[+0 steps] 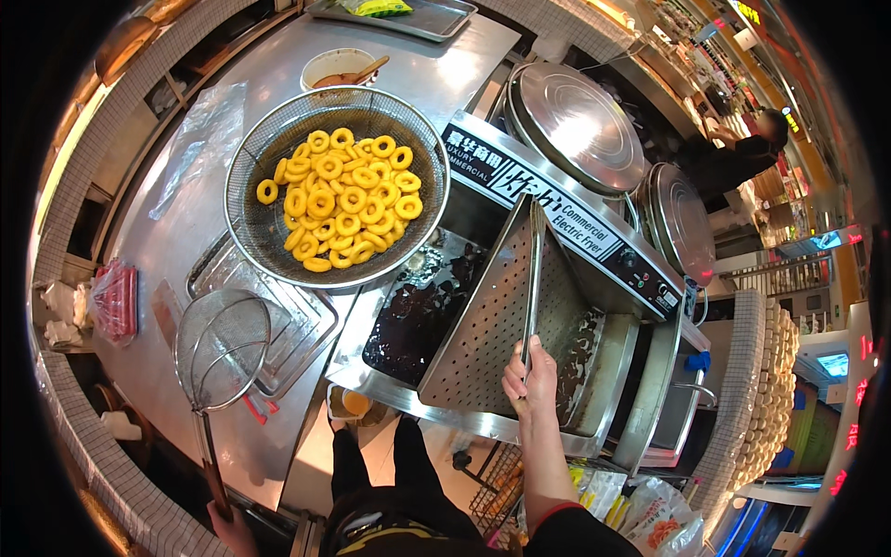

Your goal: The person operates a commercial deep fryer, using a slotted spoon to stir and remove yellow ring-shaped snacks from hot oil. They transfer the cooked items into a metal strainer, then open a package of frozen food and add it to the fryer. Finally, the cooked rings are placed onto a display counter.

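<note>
My right hand [530, 376] grips the folded top edge of a perforated metal fryer plate [480, 327], which stands tilted in the commercial electric fryer [376, 379]. Dark oil with floating crumbs lies in the well to its left. At the bottom left, my left hand [232, 532] is closed around the handle of a wire mesh skimmer [223, 344]; the skimmer's bowl hangs over the steel table and looks to hold nothing. Above the fryer's left side, a large round mesh strainer [254, 240] holds a heap of yellow fried rings [348, 198].
The steel table [153, 250] bears a metal tray [327, 327], a tub with a wooden-handled utensil [337, 66], plastic film and red bagged items [117, 299]. Round metal lids [581, 125] stand behind the fryer. A person [738, 157] is at the upper right. Bags [654, 515] lie below right.
</note>
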Demonstrator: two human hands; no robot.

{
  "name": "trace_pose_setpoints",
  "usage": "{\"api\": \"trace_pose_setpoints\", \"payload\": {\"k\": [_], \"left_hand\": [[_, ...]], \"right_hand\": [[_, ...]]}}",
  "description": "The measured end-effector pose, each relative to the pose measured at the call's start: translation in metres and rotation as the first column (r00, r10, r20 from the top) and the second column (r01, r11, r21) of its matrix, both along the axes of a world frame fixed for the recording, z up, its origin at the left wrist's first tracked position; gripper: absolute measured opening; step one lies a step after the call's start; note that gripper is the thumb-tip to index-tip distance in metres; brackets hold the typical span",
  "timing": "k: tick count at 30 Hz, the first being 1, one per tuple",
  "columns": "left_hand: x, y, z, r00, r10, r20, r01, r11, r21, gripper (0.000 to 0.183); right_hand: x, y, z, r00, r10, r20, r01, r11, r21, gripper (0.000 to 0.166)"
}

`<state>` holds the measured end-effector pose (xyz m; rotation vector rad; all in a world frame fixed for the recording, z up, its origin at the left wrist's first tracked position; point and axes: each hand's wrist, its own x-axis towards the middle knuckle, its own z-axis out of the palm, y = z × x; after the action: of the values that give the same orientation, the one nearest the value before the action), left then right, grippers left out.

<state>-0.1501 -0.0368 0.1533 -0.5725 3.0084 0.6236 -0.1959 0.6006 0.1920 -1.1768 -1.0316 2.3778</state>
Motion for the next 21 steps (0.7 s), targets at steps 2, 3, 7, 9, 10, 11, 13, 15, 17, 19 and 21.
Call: {"api": "trace_pose_setpoints", "payload": {"k": [2, 3, 7, 9, 10, 11, 13, 15, 17, 19, 21], "left_hand": [[0.013, -0.002, 0.013, 0.999, -0.027, -0.024, 0.027, 1.000, 0.000, 0.036], [0.022, 0.000, 0.022, 0.999, -0.052, -0.016, 0.052, 0.999, 0.005, 0.035], [0.026, 0.043, 0.075, 0.991, -0.097, 0.096, 0.088, 0.991, 0.100, 0.024], [0.025, 0.062, 0.089, 0.980, -0.135, 0.147, 0.116, 0.985, 0.131, 0.020], [0.021, 0.073, 0.096, 0.972, -0.170, 0.164, 0.144, 0.977, 0.161, 0.020], [0.016, 0.085, 0.103, 0.963, -0.202, 0.178, 0.167, 0.967, 0.193, 0.020], [-0.001, 0.112, 0.115, 0.942, -0.302, 0.145, 0.270, 0.940, 0.208, 0.018], [-0.022, 0.134, 0.134, 0.900, -0.335, 0.278, 0.269, 0.930, 0.251, 0.025], [-0.039, 0.150, 0.138, 0.877, -0.398, 0.271, 0.318, 0.901, 0.293, 0.027], [-0.049, 0.165, 0.145, 0.855, -0.417, 0.307, 0.296, 0.880, 0.372, 0.028], [-0.060, 0.176, 0.156, 0.813, -0.419, 0.405, 0.234, 0.871, 0.432, 0.028]], "right_hand": [[0.002, 0.002, 0.000, 1.000, -0.001, 0.012, 0.001, 1.000, -0.003, 0.035], [0.003, 0.003, 0.002, 1.000, -0.002, 0.012, 0.002, 1.000, 0.001, 0.036], [0.007, 0.007, 0.007, 1.000, 0.015, 0.014, -0.015, 1.000, -0.005, 0.036], [0.009, 0.010, 0.009, 1.000, 0.021, 0.008, -0.021, 1.000, -0.008, 0.036], [0.011, 0.012, 0.009, 1.000, 0.022, 0.006, -0.022, 1.000, -0.011, 0.036], [0.010, 0.013, 0.013, 0.999, 0.025, 0.021, -0.024, 1.000, -0.003, 0.036], [0.013, 0.017, 0.014, 0.999, 0.030, 0.026, -0.030, 1.000, -0.007, 0.036], [0.017, 0.022, 0.012, 0.999, 0.045, 0.006, -0.044, 0.999, -0.015, 0.036], [0.022, 0.027, 0.014, 0.999, 0.049, -0.019, -0.049, 0.999, -0.017, 0.035], [0.025, 0.030, 0.013, 0.998, 0.059, -0.036, -0.060, 0.998, -0.030, 0.035], [0.026, 0.031, 0.014, 0.998, 0.054, -0.019, -0.055, 0.998, -0.035, 0.035]]}}
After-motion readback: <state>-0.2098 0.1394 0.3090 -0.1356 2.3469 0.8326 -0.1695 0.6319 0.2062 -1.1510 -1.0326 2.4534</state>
